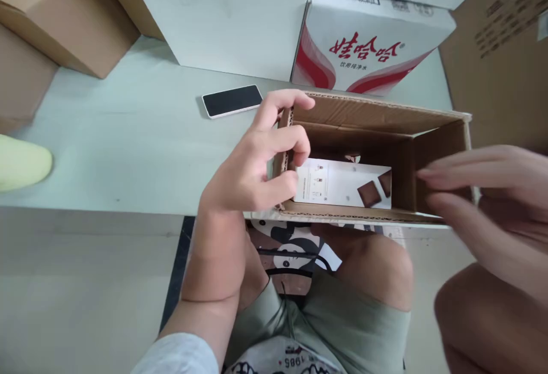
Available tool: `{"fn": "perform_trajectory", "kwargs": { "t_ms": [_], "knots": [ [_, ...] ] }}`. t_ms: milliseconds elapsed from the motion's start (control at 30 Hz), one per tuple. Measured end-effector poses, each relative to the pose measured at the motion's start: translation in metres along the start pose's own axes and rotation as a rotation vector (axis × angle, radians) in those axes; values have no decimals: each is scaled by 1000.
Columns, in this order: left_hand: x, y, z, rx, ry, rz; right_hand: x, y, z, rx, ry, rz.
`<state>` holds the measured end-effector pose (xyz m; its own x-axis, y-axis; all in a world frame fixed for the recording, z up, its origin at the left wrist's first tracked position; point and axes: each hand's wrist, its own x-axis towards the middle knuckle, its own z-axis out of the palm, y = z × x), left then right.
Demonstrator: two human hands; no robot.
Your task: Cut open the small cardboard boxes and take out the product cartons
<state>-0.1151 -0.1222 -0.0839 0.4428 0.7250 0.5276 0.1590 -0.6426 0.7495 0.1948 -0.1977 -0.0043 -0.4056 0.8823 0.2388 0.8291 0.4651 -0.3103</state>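
An open brown cardboard box (363, 112) sits at the table's front edge, its top facing me. Inside lies a white carton (331, 183) printed with small diagrams and brown squares, beside the box's left end. My left hand (265, 157) is closed on the left wall, with fingers hooked over its rim. At the right end, my right hand (492, 191) reaches over the rim. Its fingers are stretched out with the thumb a little apart, and nothing shows between them. The hand is slightly blurred; whether it touches the wall I cannot tell.
A phone (232, 101) lies face up on the pale table (115, 151). Behind stand a white box (231, 14) and a red-and-white water carton (368, 43). Brown boxes (72, 14) are at back left, a large one (505, 65) at right. A pale yellow object (23, 163) enters from the left.
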Motion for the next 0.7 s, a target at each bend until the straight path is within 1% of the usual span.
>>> {"fn": "perform_trajectory", "kwargs": {
  "t_ms": [33,67,133,167,200,267,367,467,600,700],
  "knots": [
    [-1,2,-1,12,-16,-16,15,-10,4,24,-81,-61],
    [-3,3,-1,18,-25,-22,29,-16,10,46,-207,-132],
    [-5,4,0,16,-27,-26,53,-17,21,43,-471,-224],
    [-6,4,1,8,-25,-23,62,-13,26,12,-575,-242],
    [-6,4,1,-6,-21,-21,68,-7,29,-32,-646,-239],
    [-6,3,2,-46,-15,-24,73,3,32,-143,-719,-211],
    [-6,2,2,-111,-3,-43,73,11,36,-316,-724,-160],
    [-6,1,2,-160,9,-52,73,10,44,-433,-685,-123],
    [-4,0,1,-161,3,-66,77,9,54,-510,-579,-71],
    [-3,0,2,-147,8,-79,79,11,51,-518,-493,-64]
  ]
}}
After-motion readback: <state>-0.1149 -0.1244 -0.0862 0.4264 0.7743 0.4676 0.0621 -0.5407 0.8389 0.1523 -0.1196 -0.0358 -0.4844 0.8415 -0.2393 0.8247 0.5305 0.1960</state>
